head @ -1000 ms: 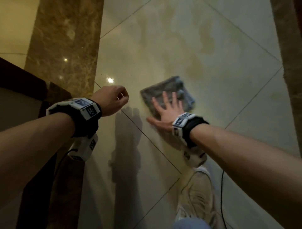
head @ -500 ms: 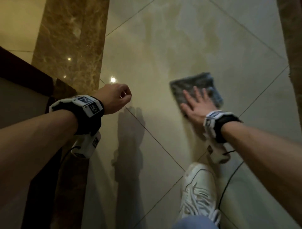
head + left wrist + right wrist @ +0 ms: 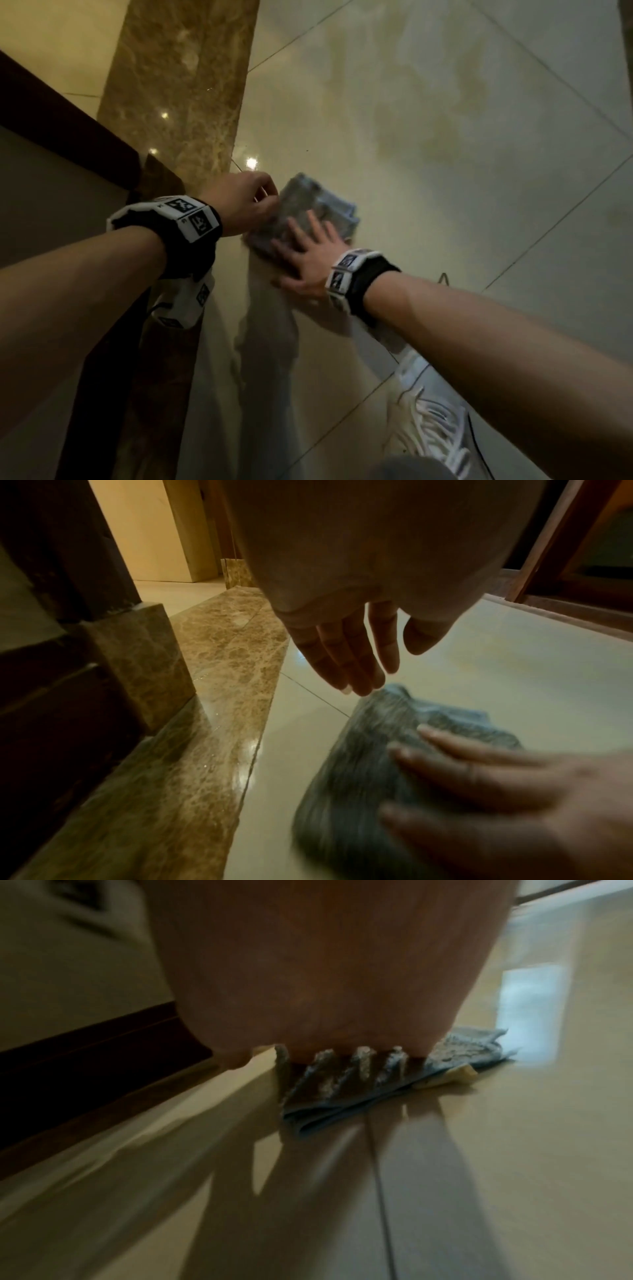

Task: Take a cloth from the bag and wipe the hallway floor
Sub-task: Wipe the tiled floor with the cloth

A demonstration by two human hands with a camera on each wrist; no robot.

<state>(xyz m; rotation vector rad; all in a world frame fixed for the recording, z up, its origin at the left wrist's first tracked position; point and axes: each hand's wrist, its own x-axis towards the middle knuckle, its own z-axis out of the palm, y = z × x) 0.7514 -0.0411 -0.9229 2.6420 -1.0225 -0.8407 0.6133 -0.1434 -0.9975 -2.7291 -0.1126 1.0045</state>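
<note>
A folded grey cloth lies on the glossy cream floor tiles. My right hand lies flat on it with fingers spread and presses it to the floor; the cloth pokes out past the right hand in the right wrist view. My left hand hovers at the cloth's left far corner and holds nothing. In the left wrist view the left hand hangs with relaxed fingers just above the cloth, where the right hand rests. No bag is in view.
A brown marble border strip runs along the left of the tiles. A dark wooden frame with a marble plinth stands close on the left. My white shoe is planted at the lower right, with a thin black cable beside it.
My right hand has slid the cloth leftwards across the tile, from well to the right to right beside my left hand. The left hand has stayed about where it was.
</note>
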